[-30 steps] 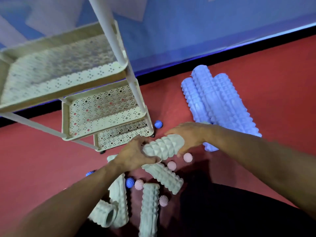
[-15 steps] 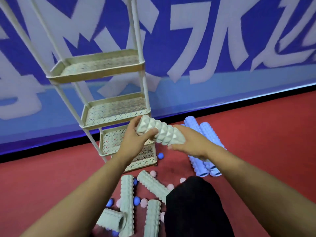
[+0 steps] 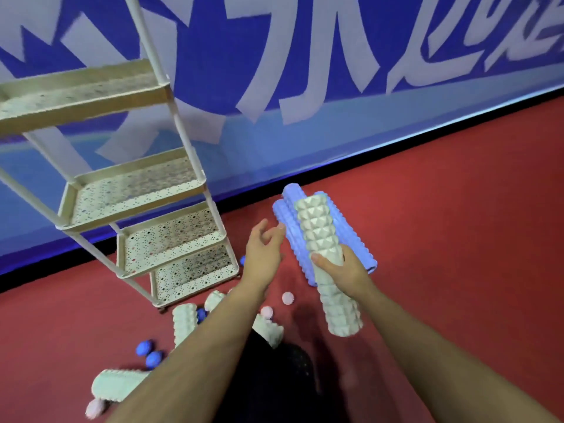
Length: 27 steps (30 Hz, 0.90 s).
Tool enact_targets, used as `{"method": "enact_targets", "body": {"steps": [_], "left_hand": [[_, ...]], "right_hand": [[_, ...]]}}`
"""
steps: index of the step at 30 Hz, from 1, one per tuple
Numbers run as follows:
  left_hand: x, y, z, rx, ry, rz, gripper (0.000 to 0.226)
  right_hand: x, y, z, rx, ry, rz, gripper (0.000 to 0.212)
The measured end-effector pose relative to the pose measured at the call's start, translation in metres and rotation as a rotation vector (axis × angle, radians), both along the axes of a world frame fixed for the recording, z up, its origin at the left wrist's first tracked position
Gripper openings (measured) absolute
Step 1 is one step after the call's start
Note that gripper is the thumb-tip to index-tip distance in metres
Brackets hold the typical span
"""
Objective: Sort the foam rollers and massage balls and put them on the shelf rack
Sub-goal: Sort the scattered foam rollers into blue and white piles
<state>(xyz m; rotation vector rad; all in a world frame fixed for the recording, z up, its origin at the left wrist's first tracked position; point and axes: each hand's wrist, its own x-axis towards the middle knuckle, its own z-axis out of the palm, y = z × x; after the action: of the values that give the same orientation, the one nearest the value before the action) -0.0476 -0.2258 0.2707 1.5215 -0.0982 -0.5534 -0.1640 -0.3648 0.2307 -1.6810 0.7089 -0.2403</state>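
Right hand point(image 3: 343, 271) alone now grips the pale green foam roller point(image 3: 328, 264), turned near upright, at 3 o'clock of the shelf rack point(image 3: 137, 190); left hand point(image 3: 262, 254) has let go, fingers loosely spread.

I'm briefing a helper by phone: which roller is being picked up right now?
Find the cream shelf rack on the red floor. Right of it, over the blue rollers, the right hand grips a mint roller. It alone is held, off the floor.
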Motion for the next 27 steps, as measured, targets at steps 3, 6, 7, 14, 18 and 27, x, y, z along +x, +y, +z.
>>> {"method": "enact_targets", "body": {"steps": [3,6,7,14,18,27], "left_hand": [[0.005,-0.027,-0.045,0.059,0.061,-0.037,0.052],[0.019,-0.051,-0.071,0.086,0.142,-0.089,0.039],[0.026,-0.059,-0.076,0.074,0.173,-0.101,0.031],[0.07,-0.067,-0.107,0.223,-0.071,-0.28,0.039],[0.078,-0.066,-0.125,0.406,-0.25,-0.374,0.049],[0.087,-0.06,-0.144,0.653,-0.495,-0.543,0.052]], "right_hand": [[-0.011,-0.025,-0.067,0.203,0.092,-0.229,0.03],[-0.015,-0.041,-0.131,0.472,0.174,-0.467,0.048],[-0.014,-0.048,-0.154,0.54,0.185,-0.532,0.057],[0.005,-0.083,-0.299,0.833,0.283,-0.781,0.117],[0.015,-0.096,-0.374,0.903,0.341,-0.761,0.136],[0.061,-0.096,-0.366,0.95,0.399,-0.869,0.087]]}}
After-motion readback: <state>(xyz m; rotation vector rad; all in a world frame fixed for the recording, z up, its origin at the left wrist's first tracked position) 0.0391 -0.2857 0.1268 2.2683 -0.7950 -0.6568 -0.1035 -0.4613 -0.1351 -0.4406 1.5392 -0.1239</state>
